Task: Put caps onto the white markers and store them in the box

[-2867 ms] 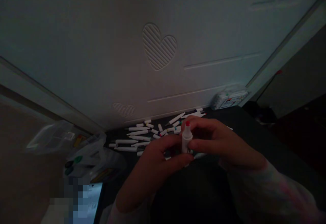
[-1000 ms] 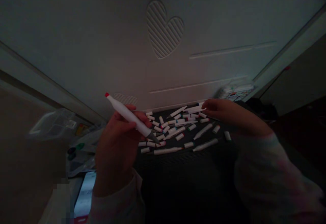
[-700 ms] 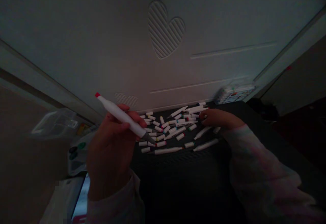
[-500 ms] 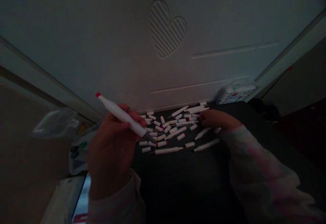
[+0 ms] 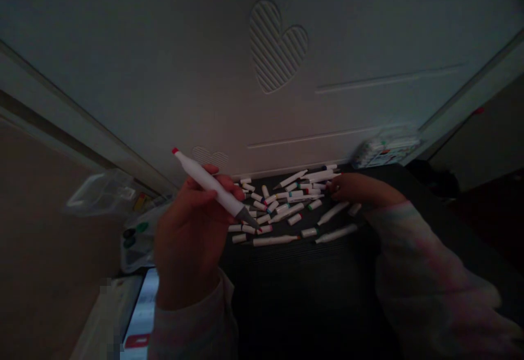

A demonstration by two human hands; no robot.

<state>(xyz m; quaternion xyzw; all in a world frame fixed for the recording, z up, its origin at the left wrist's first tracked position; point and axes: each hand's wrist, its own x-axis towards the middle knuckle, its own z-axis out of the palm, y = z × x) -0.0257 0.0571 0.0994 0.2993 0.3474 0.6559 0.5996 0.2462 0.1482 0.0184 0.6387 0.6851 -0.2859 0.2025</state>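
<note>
My left hand (image 5: 194, 223) is closed around a white marker (image 5: 213, 188) tilted down to the right. The marker has a red far end, a grey collar and a bare red tip, which is over the near left of the pile. Uncapped markers (image 5: 276, 240) and loose white caps with coloured ends (image 5: 295, 219) lie scattered on the dark tabletop (image 5: 295, 289). At the right side of this pile, my right hand (image 5: 356, 190) reaches in with its fingers curled together among the caps. What those fingers hold, if anything, is too dark to make out.
A pale panel with an embossed heart (image 5: 278, 46) rises behind the pile. A clear case of markers (image 5: 387, 147) stands at the back right. On the left are clear plastic boxes (image 5: 100, 193), dark and green round pieces (image 5: 135, 234), and a lit screen (image 5: 141, 311).
The whole view has shifted slightly, so the scene sits a little further right. My left hand and its marker have moved a bit right too. My right hand stays at the pile's right side.
</note>
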